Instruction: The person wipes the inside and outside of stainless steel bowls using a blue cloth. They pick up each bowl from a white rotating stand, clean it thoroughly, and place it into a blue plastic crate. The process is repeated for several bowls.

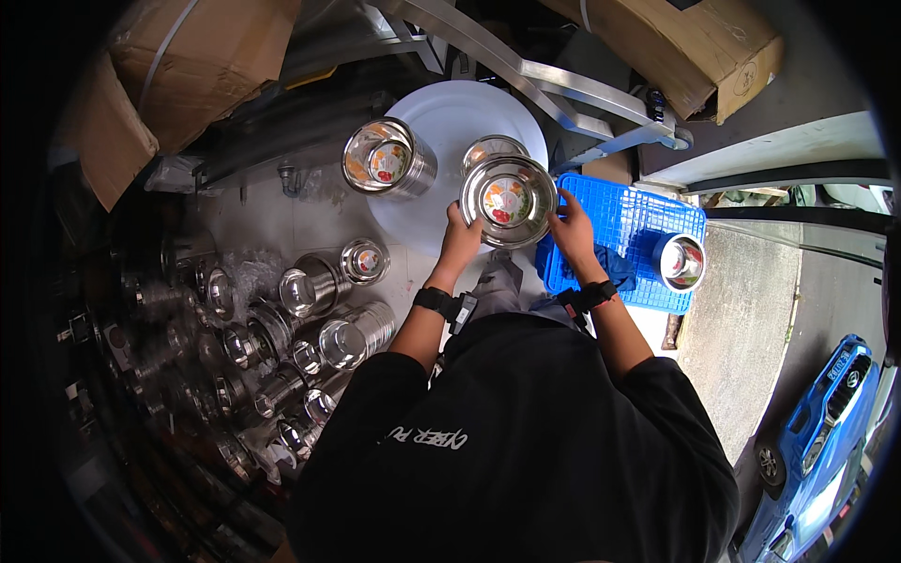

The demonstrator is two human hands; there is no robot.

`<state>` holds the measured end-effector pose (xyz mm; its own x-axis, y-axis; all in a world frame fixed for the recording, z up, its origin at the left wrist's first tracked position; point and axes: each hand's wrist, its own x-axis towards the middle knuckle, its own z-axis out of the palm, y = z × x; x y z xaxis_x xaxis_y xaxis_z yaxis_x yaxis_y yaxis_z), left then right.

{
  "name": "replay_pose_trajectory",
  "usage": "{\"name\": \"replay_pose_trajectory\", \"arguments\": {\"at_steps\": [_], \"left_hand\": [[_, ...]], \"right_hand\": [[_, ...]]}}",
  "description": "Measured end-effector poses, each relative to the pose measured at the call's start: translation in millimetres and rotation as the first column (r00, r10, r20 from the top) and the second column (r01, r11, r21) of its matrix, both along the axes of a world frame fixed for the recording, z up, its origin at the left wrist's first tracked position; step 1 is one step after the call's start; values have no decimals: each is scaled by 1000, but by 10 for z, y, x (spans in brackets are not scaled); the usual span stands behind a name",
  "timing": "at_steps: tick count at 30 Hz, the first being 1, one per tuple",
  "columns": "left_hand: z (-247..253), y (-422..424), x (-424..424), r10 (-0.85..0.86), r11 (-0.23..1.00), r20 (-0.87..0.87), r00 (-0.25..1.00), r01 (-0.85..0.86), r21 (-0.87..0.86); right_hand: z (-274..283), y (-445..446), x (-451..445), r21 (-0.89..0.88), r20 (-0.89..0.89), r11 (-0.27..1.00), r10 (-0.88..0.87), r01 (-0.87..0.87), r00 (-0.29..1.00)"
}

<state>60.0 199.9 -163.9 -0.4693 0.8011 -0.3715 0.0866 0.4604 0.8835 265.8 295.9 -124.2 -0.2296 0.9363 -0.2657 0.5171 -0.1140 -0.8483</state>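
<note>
Between my two hands is a shiny stainless steel basin (533,209) with a round fruit-printed label inside its bottom. My left hand (461,238) grips its rim on the left, thumb toward the front. On the opposite side my right hand (573,229) holds the rim. Partly hidden behind the held basin, another steel basin (486,146) rests on a round white tabletop (450,112). A tall stack of steel pots (415,169) stands on the same tabletop, at its left edge, with a similar label visible inside.
A blue plastic crate (605,197) on my right bears a small steel bowl (681,263) and dark blue cloth (614,267). Many steel pots (355,334) crowd the floor at left. Cardboard boxes (211,63) and a metal frame (563,84) lie ahead. A blue car (809,450) is outside.
</note>
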Motion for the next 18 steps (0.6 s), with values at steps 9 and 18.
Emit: {"name": "replay_pose_trajectory", "arguments": {"at_steps": [9,18], "left_hand": [[-442,626,-598,-28,987,160,987,53,-155],[-1219,756,-917,-212,900,124,969,244,-362]], "right_hand": [[-874,657,-680,-79,13,993,-89,89,996],[-997,740,-920,-167,228,982,-51,90,972]]}}
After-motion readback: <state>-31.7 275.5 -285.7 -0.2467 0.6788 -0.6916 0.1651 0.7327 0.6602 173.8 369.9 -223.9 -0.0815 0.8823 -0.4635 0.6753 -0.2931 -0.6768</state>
